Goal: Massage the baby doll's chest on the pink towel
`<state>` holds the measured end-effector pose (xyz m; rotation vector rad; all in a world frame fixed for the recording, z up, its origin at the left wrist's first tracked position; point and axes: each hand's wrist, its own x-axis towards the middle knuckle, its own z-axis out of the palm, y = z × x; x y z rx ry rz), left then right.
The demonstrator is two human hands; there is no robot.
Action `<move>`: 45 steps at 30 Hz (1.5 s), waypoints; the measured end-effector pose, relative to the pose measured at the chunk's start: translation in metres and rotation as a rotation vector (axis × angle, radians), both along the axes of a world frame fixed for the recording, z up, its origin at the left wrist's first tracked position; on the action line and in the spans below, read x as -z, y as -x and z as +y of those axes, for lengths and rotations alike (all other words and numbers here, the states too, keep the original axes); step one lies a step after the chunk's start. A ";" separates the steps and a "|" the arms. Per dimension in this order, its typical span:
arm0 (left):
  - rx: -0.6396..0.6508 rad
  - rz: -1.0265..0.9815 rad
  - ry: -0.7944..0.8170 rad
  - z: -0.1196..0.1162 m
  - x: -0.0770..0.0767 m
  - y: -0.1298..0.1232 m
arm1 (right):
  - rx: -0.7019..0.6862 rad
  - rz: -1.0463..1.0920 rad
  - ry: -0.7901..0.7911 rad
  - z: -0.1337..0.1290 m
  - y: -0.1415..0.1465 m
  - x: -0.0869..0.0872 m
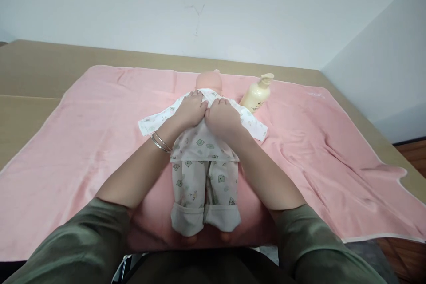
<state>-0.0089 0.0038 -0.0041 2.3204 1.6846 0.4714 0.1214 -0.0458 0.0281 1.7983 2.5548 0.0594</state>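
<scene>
A baby doll (pixel 209 81) lies on a pink towel (pixel 109 111), its head toward the wall. It wears a white printed top (pixel 204 144) with long sleeves spread to both sides and matching trousers (pixel 189 186) with turned-up cuffs. On the upper chest of the top rests my left hand (pixel 190 110), its fingers bent over the fabric near the collar. My right hand (pixel 223 117) is beside it, thumbs nearly touching, fingers curled on the cloth at the chest. Whether fabric is pinched under the fingertips is hard to see.
A cream pump bottle (pixel 258 94) leans or lies on the towel, right of the doll's head and close to the right sleeve. The wooden table (pixel 29 69) shows behind and left of the towel. A white wall (pixel 266 17) rises behind it.
</scene>
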 end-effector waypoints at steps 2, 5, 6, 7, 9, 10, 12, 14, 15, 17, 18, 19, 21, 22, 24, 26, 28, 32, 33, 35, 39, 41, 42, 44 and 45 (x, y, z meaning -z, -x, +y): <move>-0.062 0.001 0.011 0.005 0.005 0.000 | -0.050 -0.023 -0.002 -0.001 0.000 0.000; -0.100 0.038 -0.022 -0.001 0.009 -0.002 | -0.002 0.137 0.028 0.018 -0.008 0.008; -0.074 0.065 -0.037 -0.006 0.008 -0.003 | 0.044 0.214 0.039 0.027 -0.012 0.012; -0.034 0.100 -0.047 -0.012 0.007 -0.004 | 0.097 0.290 0.050 0.036 -0.016 0.016; 0.049 0.179 -0.051 -0.025 0.002 -0.007 | 0.158 0.412 0.065 0.052 -0.023 0.024; 0.067 0.213 -0.048 -0.030 -0.001 -0.009 | 0.163 0.450 0.067 0.057 -0.026 0.028; 0.061 0.240 -0.040 -0.035 -0.007 -0.011 | 0.159 0.478 0.060 0.061 -0.028 0.031; 0.050 0.196 -0.029 -0.032 -0.010 -0.011 | 0.162 0.449 0.046 0.057 -0.026 0.031; 0.043 0.155 -0.018 -0.028 -0.011 -0.010 | 0.169 0.420 0.038 0.053 -0.024 0.029; 0.009 0.062 0.008 -0.017 -0.009 -0.008 | 0.171 0.344 0.016 0.040 -0.017 0.023; -0.027 0.016 0.016 -0.010 -0.007 -0.007 | 0.159 0.304 0.005 0.033 -0.013 0.020; -0.074 -0.028 0.018 -0.005 -0.004 -0.006 | 0.138 0.267 -0.004 0.026 -0.009 0.017; -0.164 -0.103 0.003 0.005 0.003 -0.004 | 0.085 0.217 -0.003 0.015 -0.003 0.011; -0.195 -0.129 -0.012 0.007 0.007 -0.004 | 0.064 0.209 0.009 0.012 -0.001 0.009; -0.216 -0.151 -0.050 0.010 0.013 -0.004 | 0.061 0.236 0.042 0.012 -0.001 0.007; -0.207 -0.142 -0.083 0.009 0.017 -0.005 | 0.094 0.301 0.063 0.020 -0.005 0.010; -0.214 -0.130 -0.110 0.007 0.018 -0.007 | 0.136 0.374 0.051 0.032 -0.011 0.016; -0.223 -0.121 -0.138 0.003 0.018 -0.009 | 0.148 0.481 0.008 0.049 -0.018 0.030; -0.222 -0.119 -0.141 0.002 0.017 -0.010 | 0.141 0.490 0.002 0.051 -0.019 0.032; -0.225 -0.100 -0.142 -0.001 0.014 -0.011 | 0.132 0.496 -0.007 0.053 -0.020 0.035; -0.205 0.045 -0.116 -0.016 -0.002 -0.016 | 0.111 0.518 -0.008 0.054 -0.024 0.035; -0.182 0.131 -0.090 -0.027 -0.011 -0.020 | 0.089 0.532 -0.008 0.055 -0.026 0.035; -0.166 0.167 -0.074 -0.033 -0.014 -0.022 | 0.077 0.536 -0.010 0.055 -0.027 0.034; -0.137 0.205 -0.050 -0.041 -0.018 -0.027 | 0.064 0.536 -0.014 0.056 -0.028 0.035; -0.127 0.204 -0.048 -0.043 -0.018 -0.028 | 0.065 0.530 -0.015 0.056 -0.028 0.035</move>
